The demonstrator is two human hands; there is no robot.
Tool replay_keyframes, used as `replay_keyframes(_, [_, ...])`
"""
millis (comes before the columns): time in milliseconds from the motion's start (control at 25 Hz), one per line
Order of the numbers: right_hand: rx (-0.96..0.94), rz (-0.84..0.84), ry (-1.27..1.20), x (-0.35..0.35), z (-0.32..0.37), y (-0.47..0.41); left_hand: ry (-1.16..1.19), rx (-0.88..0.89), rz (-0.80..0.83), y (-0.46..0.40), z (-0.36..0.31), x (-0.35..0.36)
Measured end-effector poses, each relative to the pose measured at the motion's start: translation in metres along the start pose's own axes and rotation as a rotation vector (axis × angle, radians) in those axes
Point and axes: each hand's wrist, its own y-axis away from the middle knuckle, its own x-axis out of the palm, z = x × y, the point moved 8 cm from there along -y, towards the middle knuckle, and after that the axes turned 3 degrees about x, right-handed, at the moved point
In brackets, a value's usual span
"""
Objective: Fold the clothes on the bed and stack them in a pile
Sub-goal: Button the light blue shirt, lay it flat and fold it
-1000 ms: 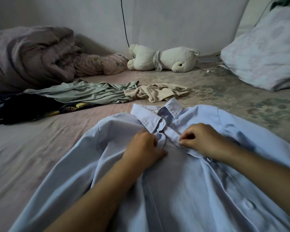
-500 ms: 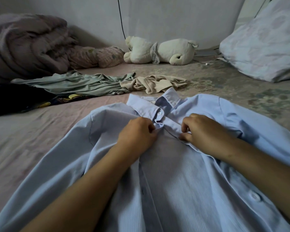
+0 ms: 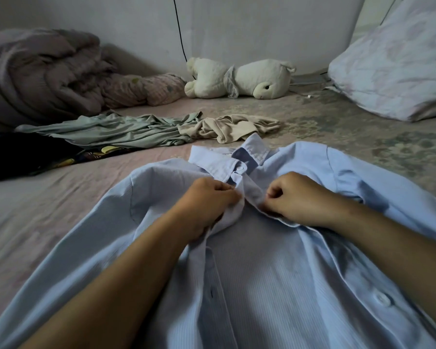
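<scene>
The bed [image 3: 48, 217] carries everything here. Spread across its near half lies a light blue shirt [image 3: 275, 285], front up, collar pointing away from the person, its lower part and sleeves cut off by the frame edges. Beyond it wait three unfolded pieces: a dark garment [image 3: 18, 157] at the left, a green garment [image 3: 116, 132] and a crumpled beige garment [image 3: 237, 127] beside it. No folded pile is visible, so the task looks barely begun. The left hand [image 3: 207, 200] pinches the shirt's left front edge just below the collar; the right hand [image 3: 297, 197], fingers curled, grips the opposite placket, apparently to fasten a button. The fingertips and the button itself are hidden, so whether it is closed cannot be told.
</scene>
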Motion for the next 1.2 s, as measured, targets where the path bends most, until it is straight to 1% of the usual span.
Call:
replay_keyframes(40, [0.010,-0.024,-0.017,0.001,0.003,0.001,0.091,-0.052,0.004,0.000,0.004,0.001])
replay_keyframes(120, [0.000,-0.050,0.080,0.006,0.008,0.003,0.236,-0.128,0.020,0.005,0.007,0.007])
replay_keyframes(200, [-0.027,-0.051,0.196,0.008,0.011,0.005,0.298,-0.159,0.040,0.010,0.006,0.014])
replay_keyframes(320, [-0.061,-0.017,0.209,0.010,0.010,0.003,0.386,-0.195,0.046,0.013,0.007,0.018])
replay_keyframes(400, [-0.057,-0.005,0.220,0.011,0.009,0.003,0.381,-0.199,0.041,0.012,0.009,0.018])
replay_keyframes(520, [-0.010,0.062,0.106,0.013,0.001,0.000,0.326,-0.165,0.029,0.012,0.010,0.018])
replay_keyframes(640, [0.048,0.122,-0.013,0.012,-0.002,0.003,0.200,-0.106,0.015,0.014,0.006,0.017])
replay_keyframes(720, [0.114,0.088,-0.183,0.009,-0.004,0.005,0.151,-0.076,0.021,0.015,0.004,0.017])
replay_keyframes(800, [0.188,0.030,-0.396,0.007,-0.011,0.005,0.148,-0.056,0.032,0.015,0.003,0.018])
replay_keyframes(840, [0.209,0.014,-0.459,0.007,-0.012,0.006,0.148,-0.046,0.033,0.016,0.002,0.018])
replay_keyframes(1040, [0.189,-0.015,-0.487,0.011,-0.010,0.009,0.115,-0.014,0.010,0.019,-0.001,0.016])
replay_keyframes(1200, [0.179,-0.053,-0.536,0.014,-0.012,0.011,0.132,-0.021,-0.021,0.019,0.001,0.014])
